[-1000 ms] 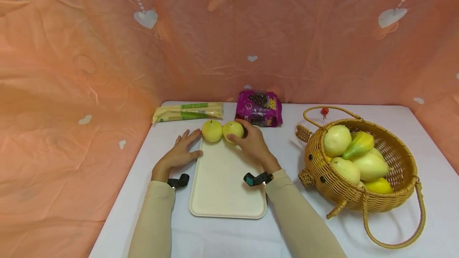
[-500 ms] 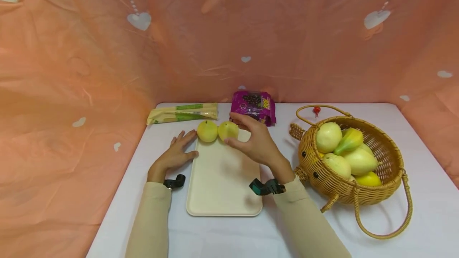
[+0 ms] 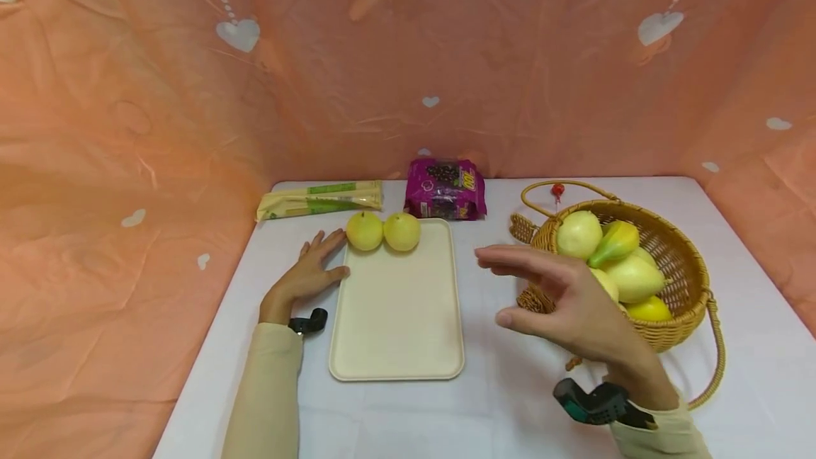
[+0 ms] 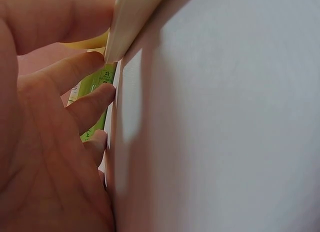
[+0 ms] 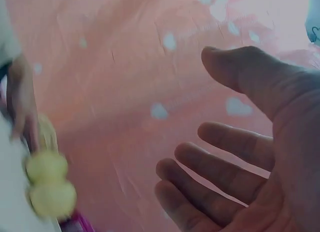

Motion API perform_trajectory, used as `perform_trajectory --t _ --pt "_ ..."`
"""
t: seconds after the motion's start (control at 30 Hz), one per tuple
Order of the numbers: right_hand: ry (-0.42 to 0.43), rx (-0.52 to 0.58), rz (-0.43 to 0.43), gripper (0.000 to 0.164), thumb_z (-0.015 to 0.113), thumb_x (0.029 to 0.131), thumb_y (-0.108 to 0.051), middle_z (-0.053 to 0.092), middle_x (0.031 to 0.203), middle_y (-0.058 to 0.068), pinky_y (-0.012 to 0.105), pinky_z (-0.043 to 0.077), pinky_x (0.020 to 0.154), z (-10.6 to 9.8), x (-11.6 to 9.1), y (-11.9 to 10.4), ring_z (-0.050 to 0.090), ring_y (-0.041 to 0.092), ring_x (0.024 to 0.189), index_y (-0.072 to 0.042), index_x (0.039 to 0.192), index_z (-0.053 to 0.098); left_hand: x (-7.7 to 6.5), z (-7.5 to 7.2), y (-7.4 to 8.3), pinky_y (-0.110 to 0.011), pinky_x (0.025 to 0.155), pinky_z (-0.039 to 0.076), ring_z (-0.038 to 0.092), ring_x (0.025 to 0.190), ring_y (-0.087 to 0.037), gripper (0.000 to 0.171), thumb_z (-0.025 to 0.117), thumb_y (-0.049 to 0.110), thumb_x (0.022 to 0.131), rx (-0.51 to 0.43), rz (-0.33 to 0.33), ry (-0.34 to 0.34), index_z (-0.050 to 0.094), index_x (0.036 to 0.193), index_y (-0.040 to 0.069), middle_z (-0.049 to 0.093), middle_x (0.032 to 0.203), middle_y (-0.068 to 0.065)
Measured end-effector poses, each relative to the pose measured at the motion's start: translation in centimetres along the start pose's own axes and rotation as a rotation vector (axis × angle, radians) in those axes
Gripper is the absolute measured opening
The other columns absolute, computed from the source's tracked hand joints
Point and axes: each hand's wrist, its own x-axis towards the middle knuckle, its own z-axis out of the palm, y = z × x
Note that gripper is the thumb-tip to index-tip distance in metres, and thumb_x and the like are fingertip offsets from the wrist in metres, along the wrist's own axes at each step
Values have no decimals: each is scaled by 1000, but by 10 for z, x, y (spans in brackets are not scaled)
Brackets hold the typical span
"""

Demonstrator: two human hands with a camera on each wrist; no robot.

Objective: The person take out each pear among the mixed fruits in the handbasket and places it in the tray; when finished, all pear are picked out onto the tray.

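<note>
- On the bench (image 3: 395, 416), we see the wicker basket (image 3: 669, 253) partly hidden behind the right hand (image 3: 574, 303).
- The tray (image 3: 398, 317) lies flat and unshifted as that hand leaves it.
- Of the hands, the right has swung across toward the basket, thumb spread wide from its fingers, grasping nothing; we judge it free for another piece.
- The left hand (image 3: 302, 278) stays extended against the tray's left edge, gripping nothing.
- The left fruit (image 3: 364, 231) and right fruit (image 3: 401, 231) sit side by side at the tray's far-left corner; we take the right one as just released.
</note>
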Motion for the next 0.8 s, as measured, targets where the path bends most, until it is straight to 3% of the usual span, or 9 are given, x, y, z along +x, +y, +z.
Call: perform_trajectory --t 0.13,0.4,0.63,0.8 --pt "67 4 2 69 80 83 21 69 150 18 21 51 116 -30 -30 1 68 15 137 3 147 65 0 0 0 -63 137 -11 -8 172 -40 83 70 24 102 -3 -10 -2 32 173 9 19 184 -12" --pt "172 -67 76 68 73 81 31 71 147 13 14 55 106 -80 -78 14 71 11 132 12 145 61 2 0 -2 -62 137 -12 -9 172 -38 82 71 24 103 -15 -20 -4 32 174 11 18 185 -10" --pt "228 -327 173 68 80 79 26 75 139 -6 7 56 96 -103 -97 26 73 -2 121 2 141 68 2 -1 -3 -60 137 -12 -8 172 -39 82 71 22 103 5 0 0 31 173 8 20 184 -13" --pt "168 -374 197 66 83 82 19 72 142 -17 5 55 93 -113 -101 34 69 -10 122 0 143 68 2 0 -3 -61 137 -12 -8 172 -39 82 71 23 103 8 -9 -3 31 173 9 19 184 -13"
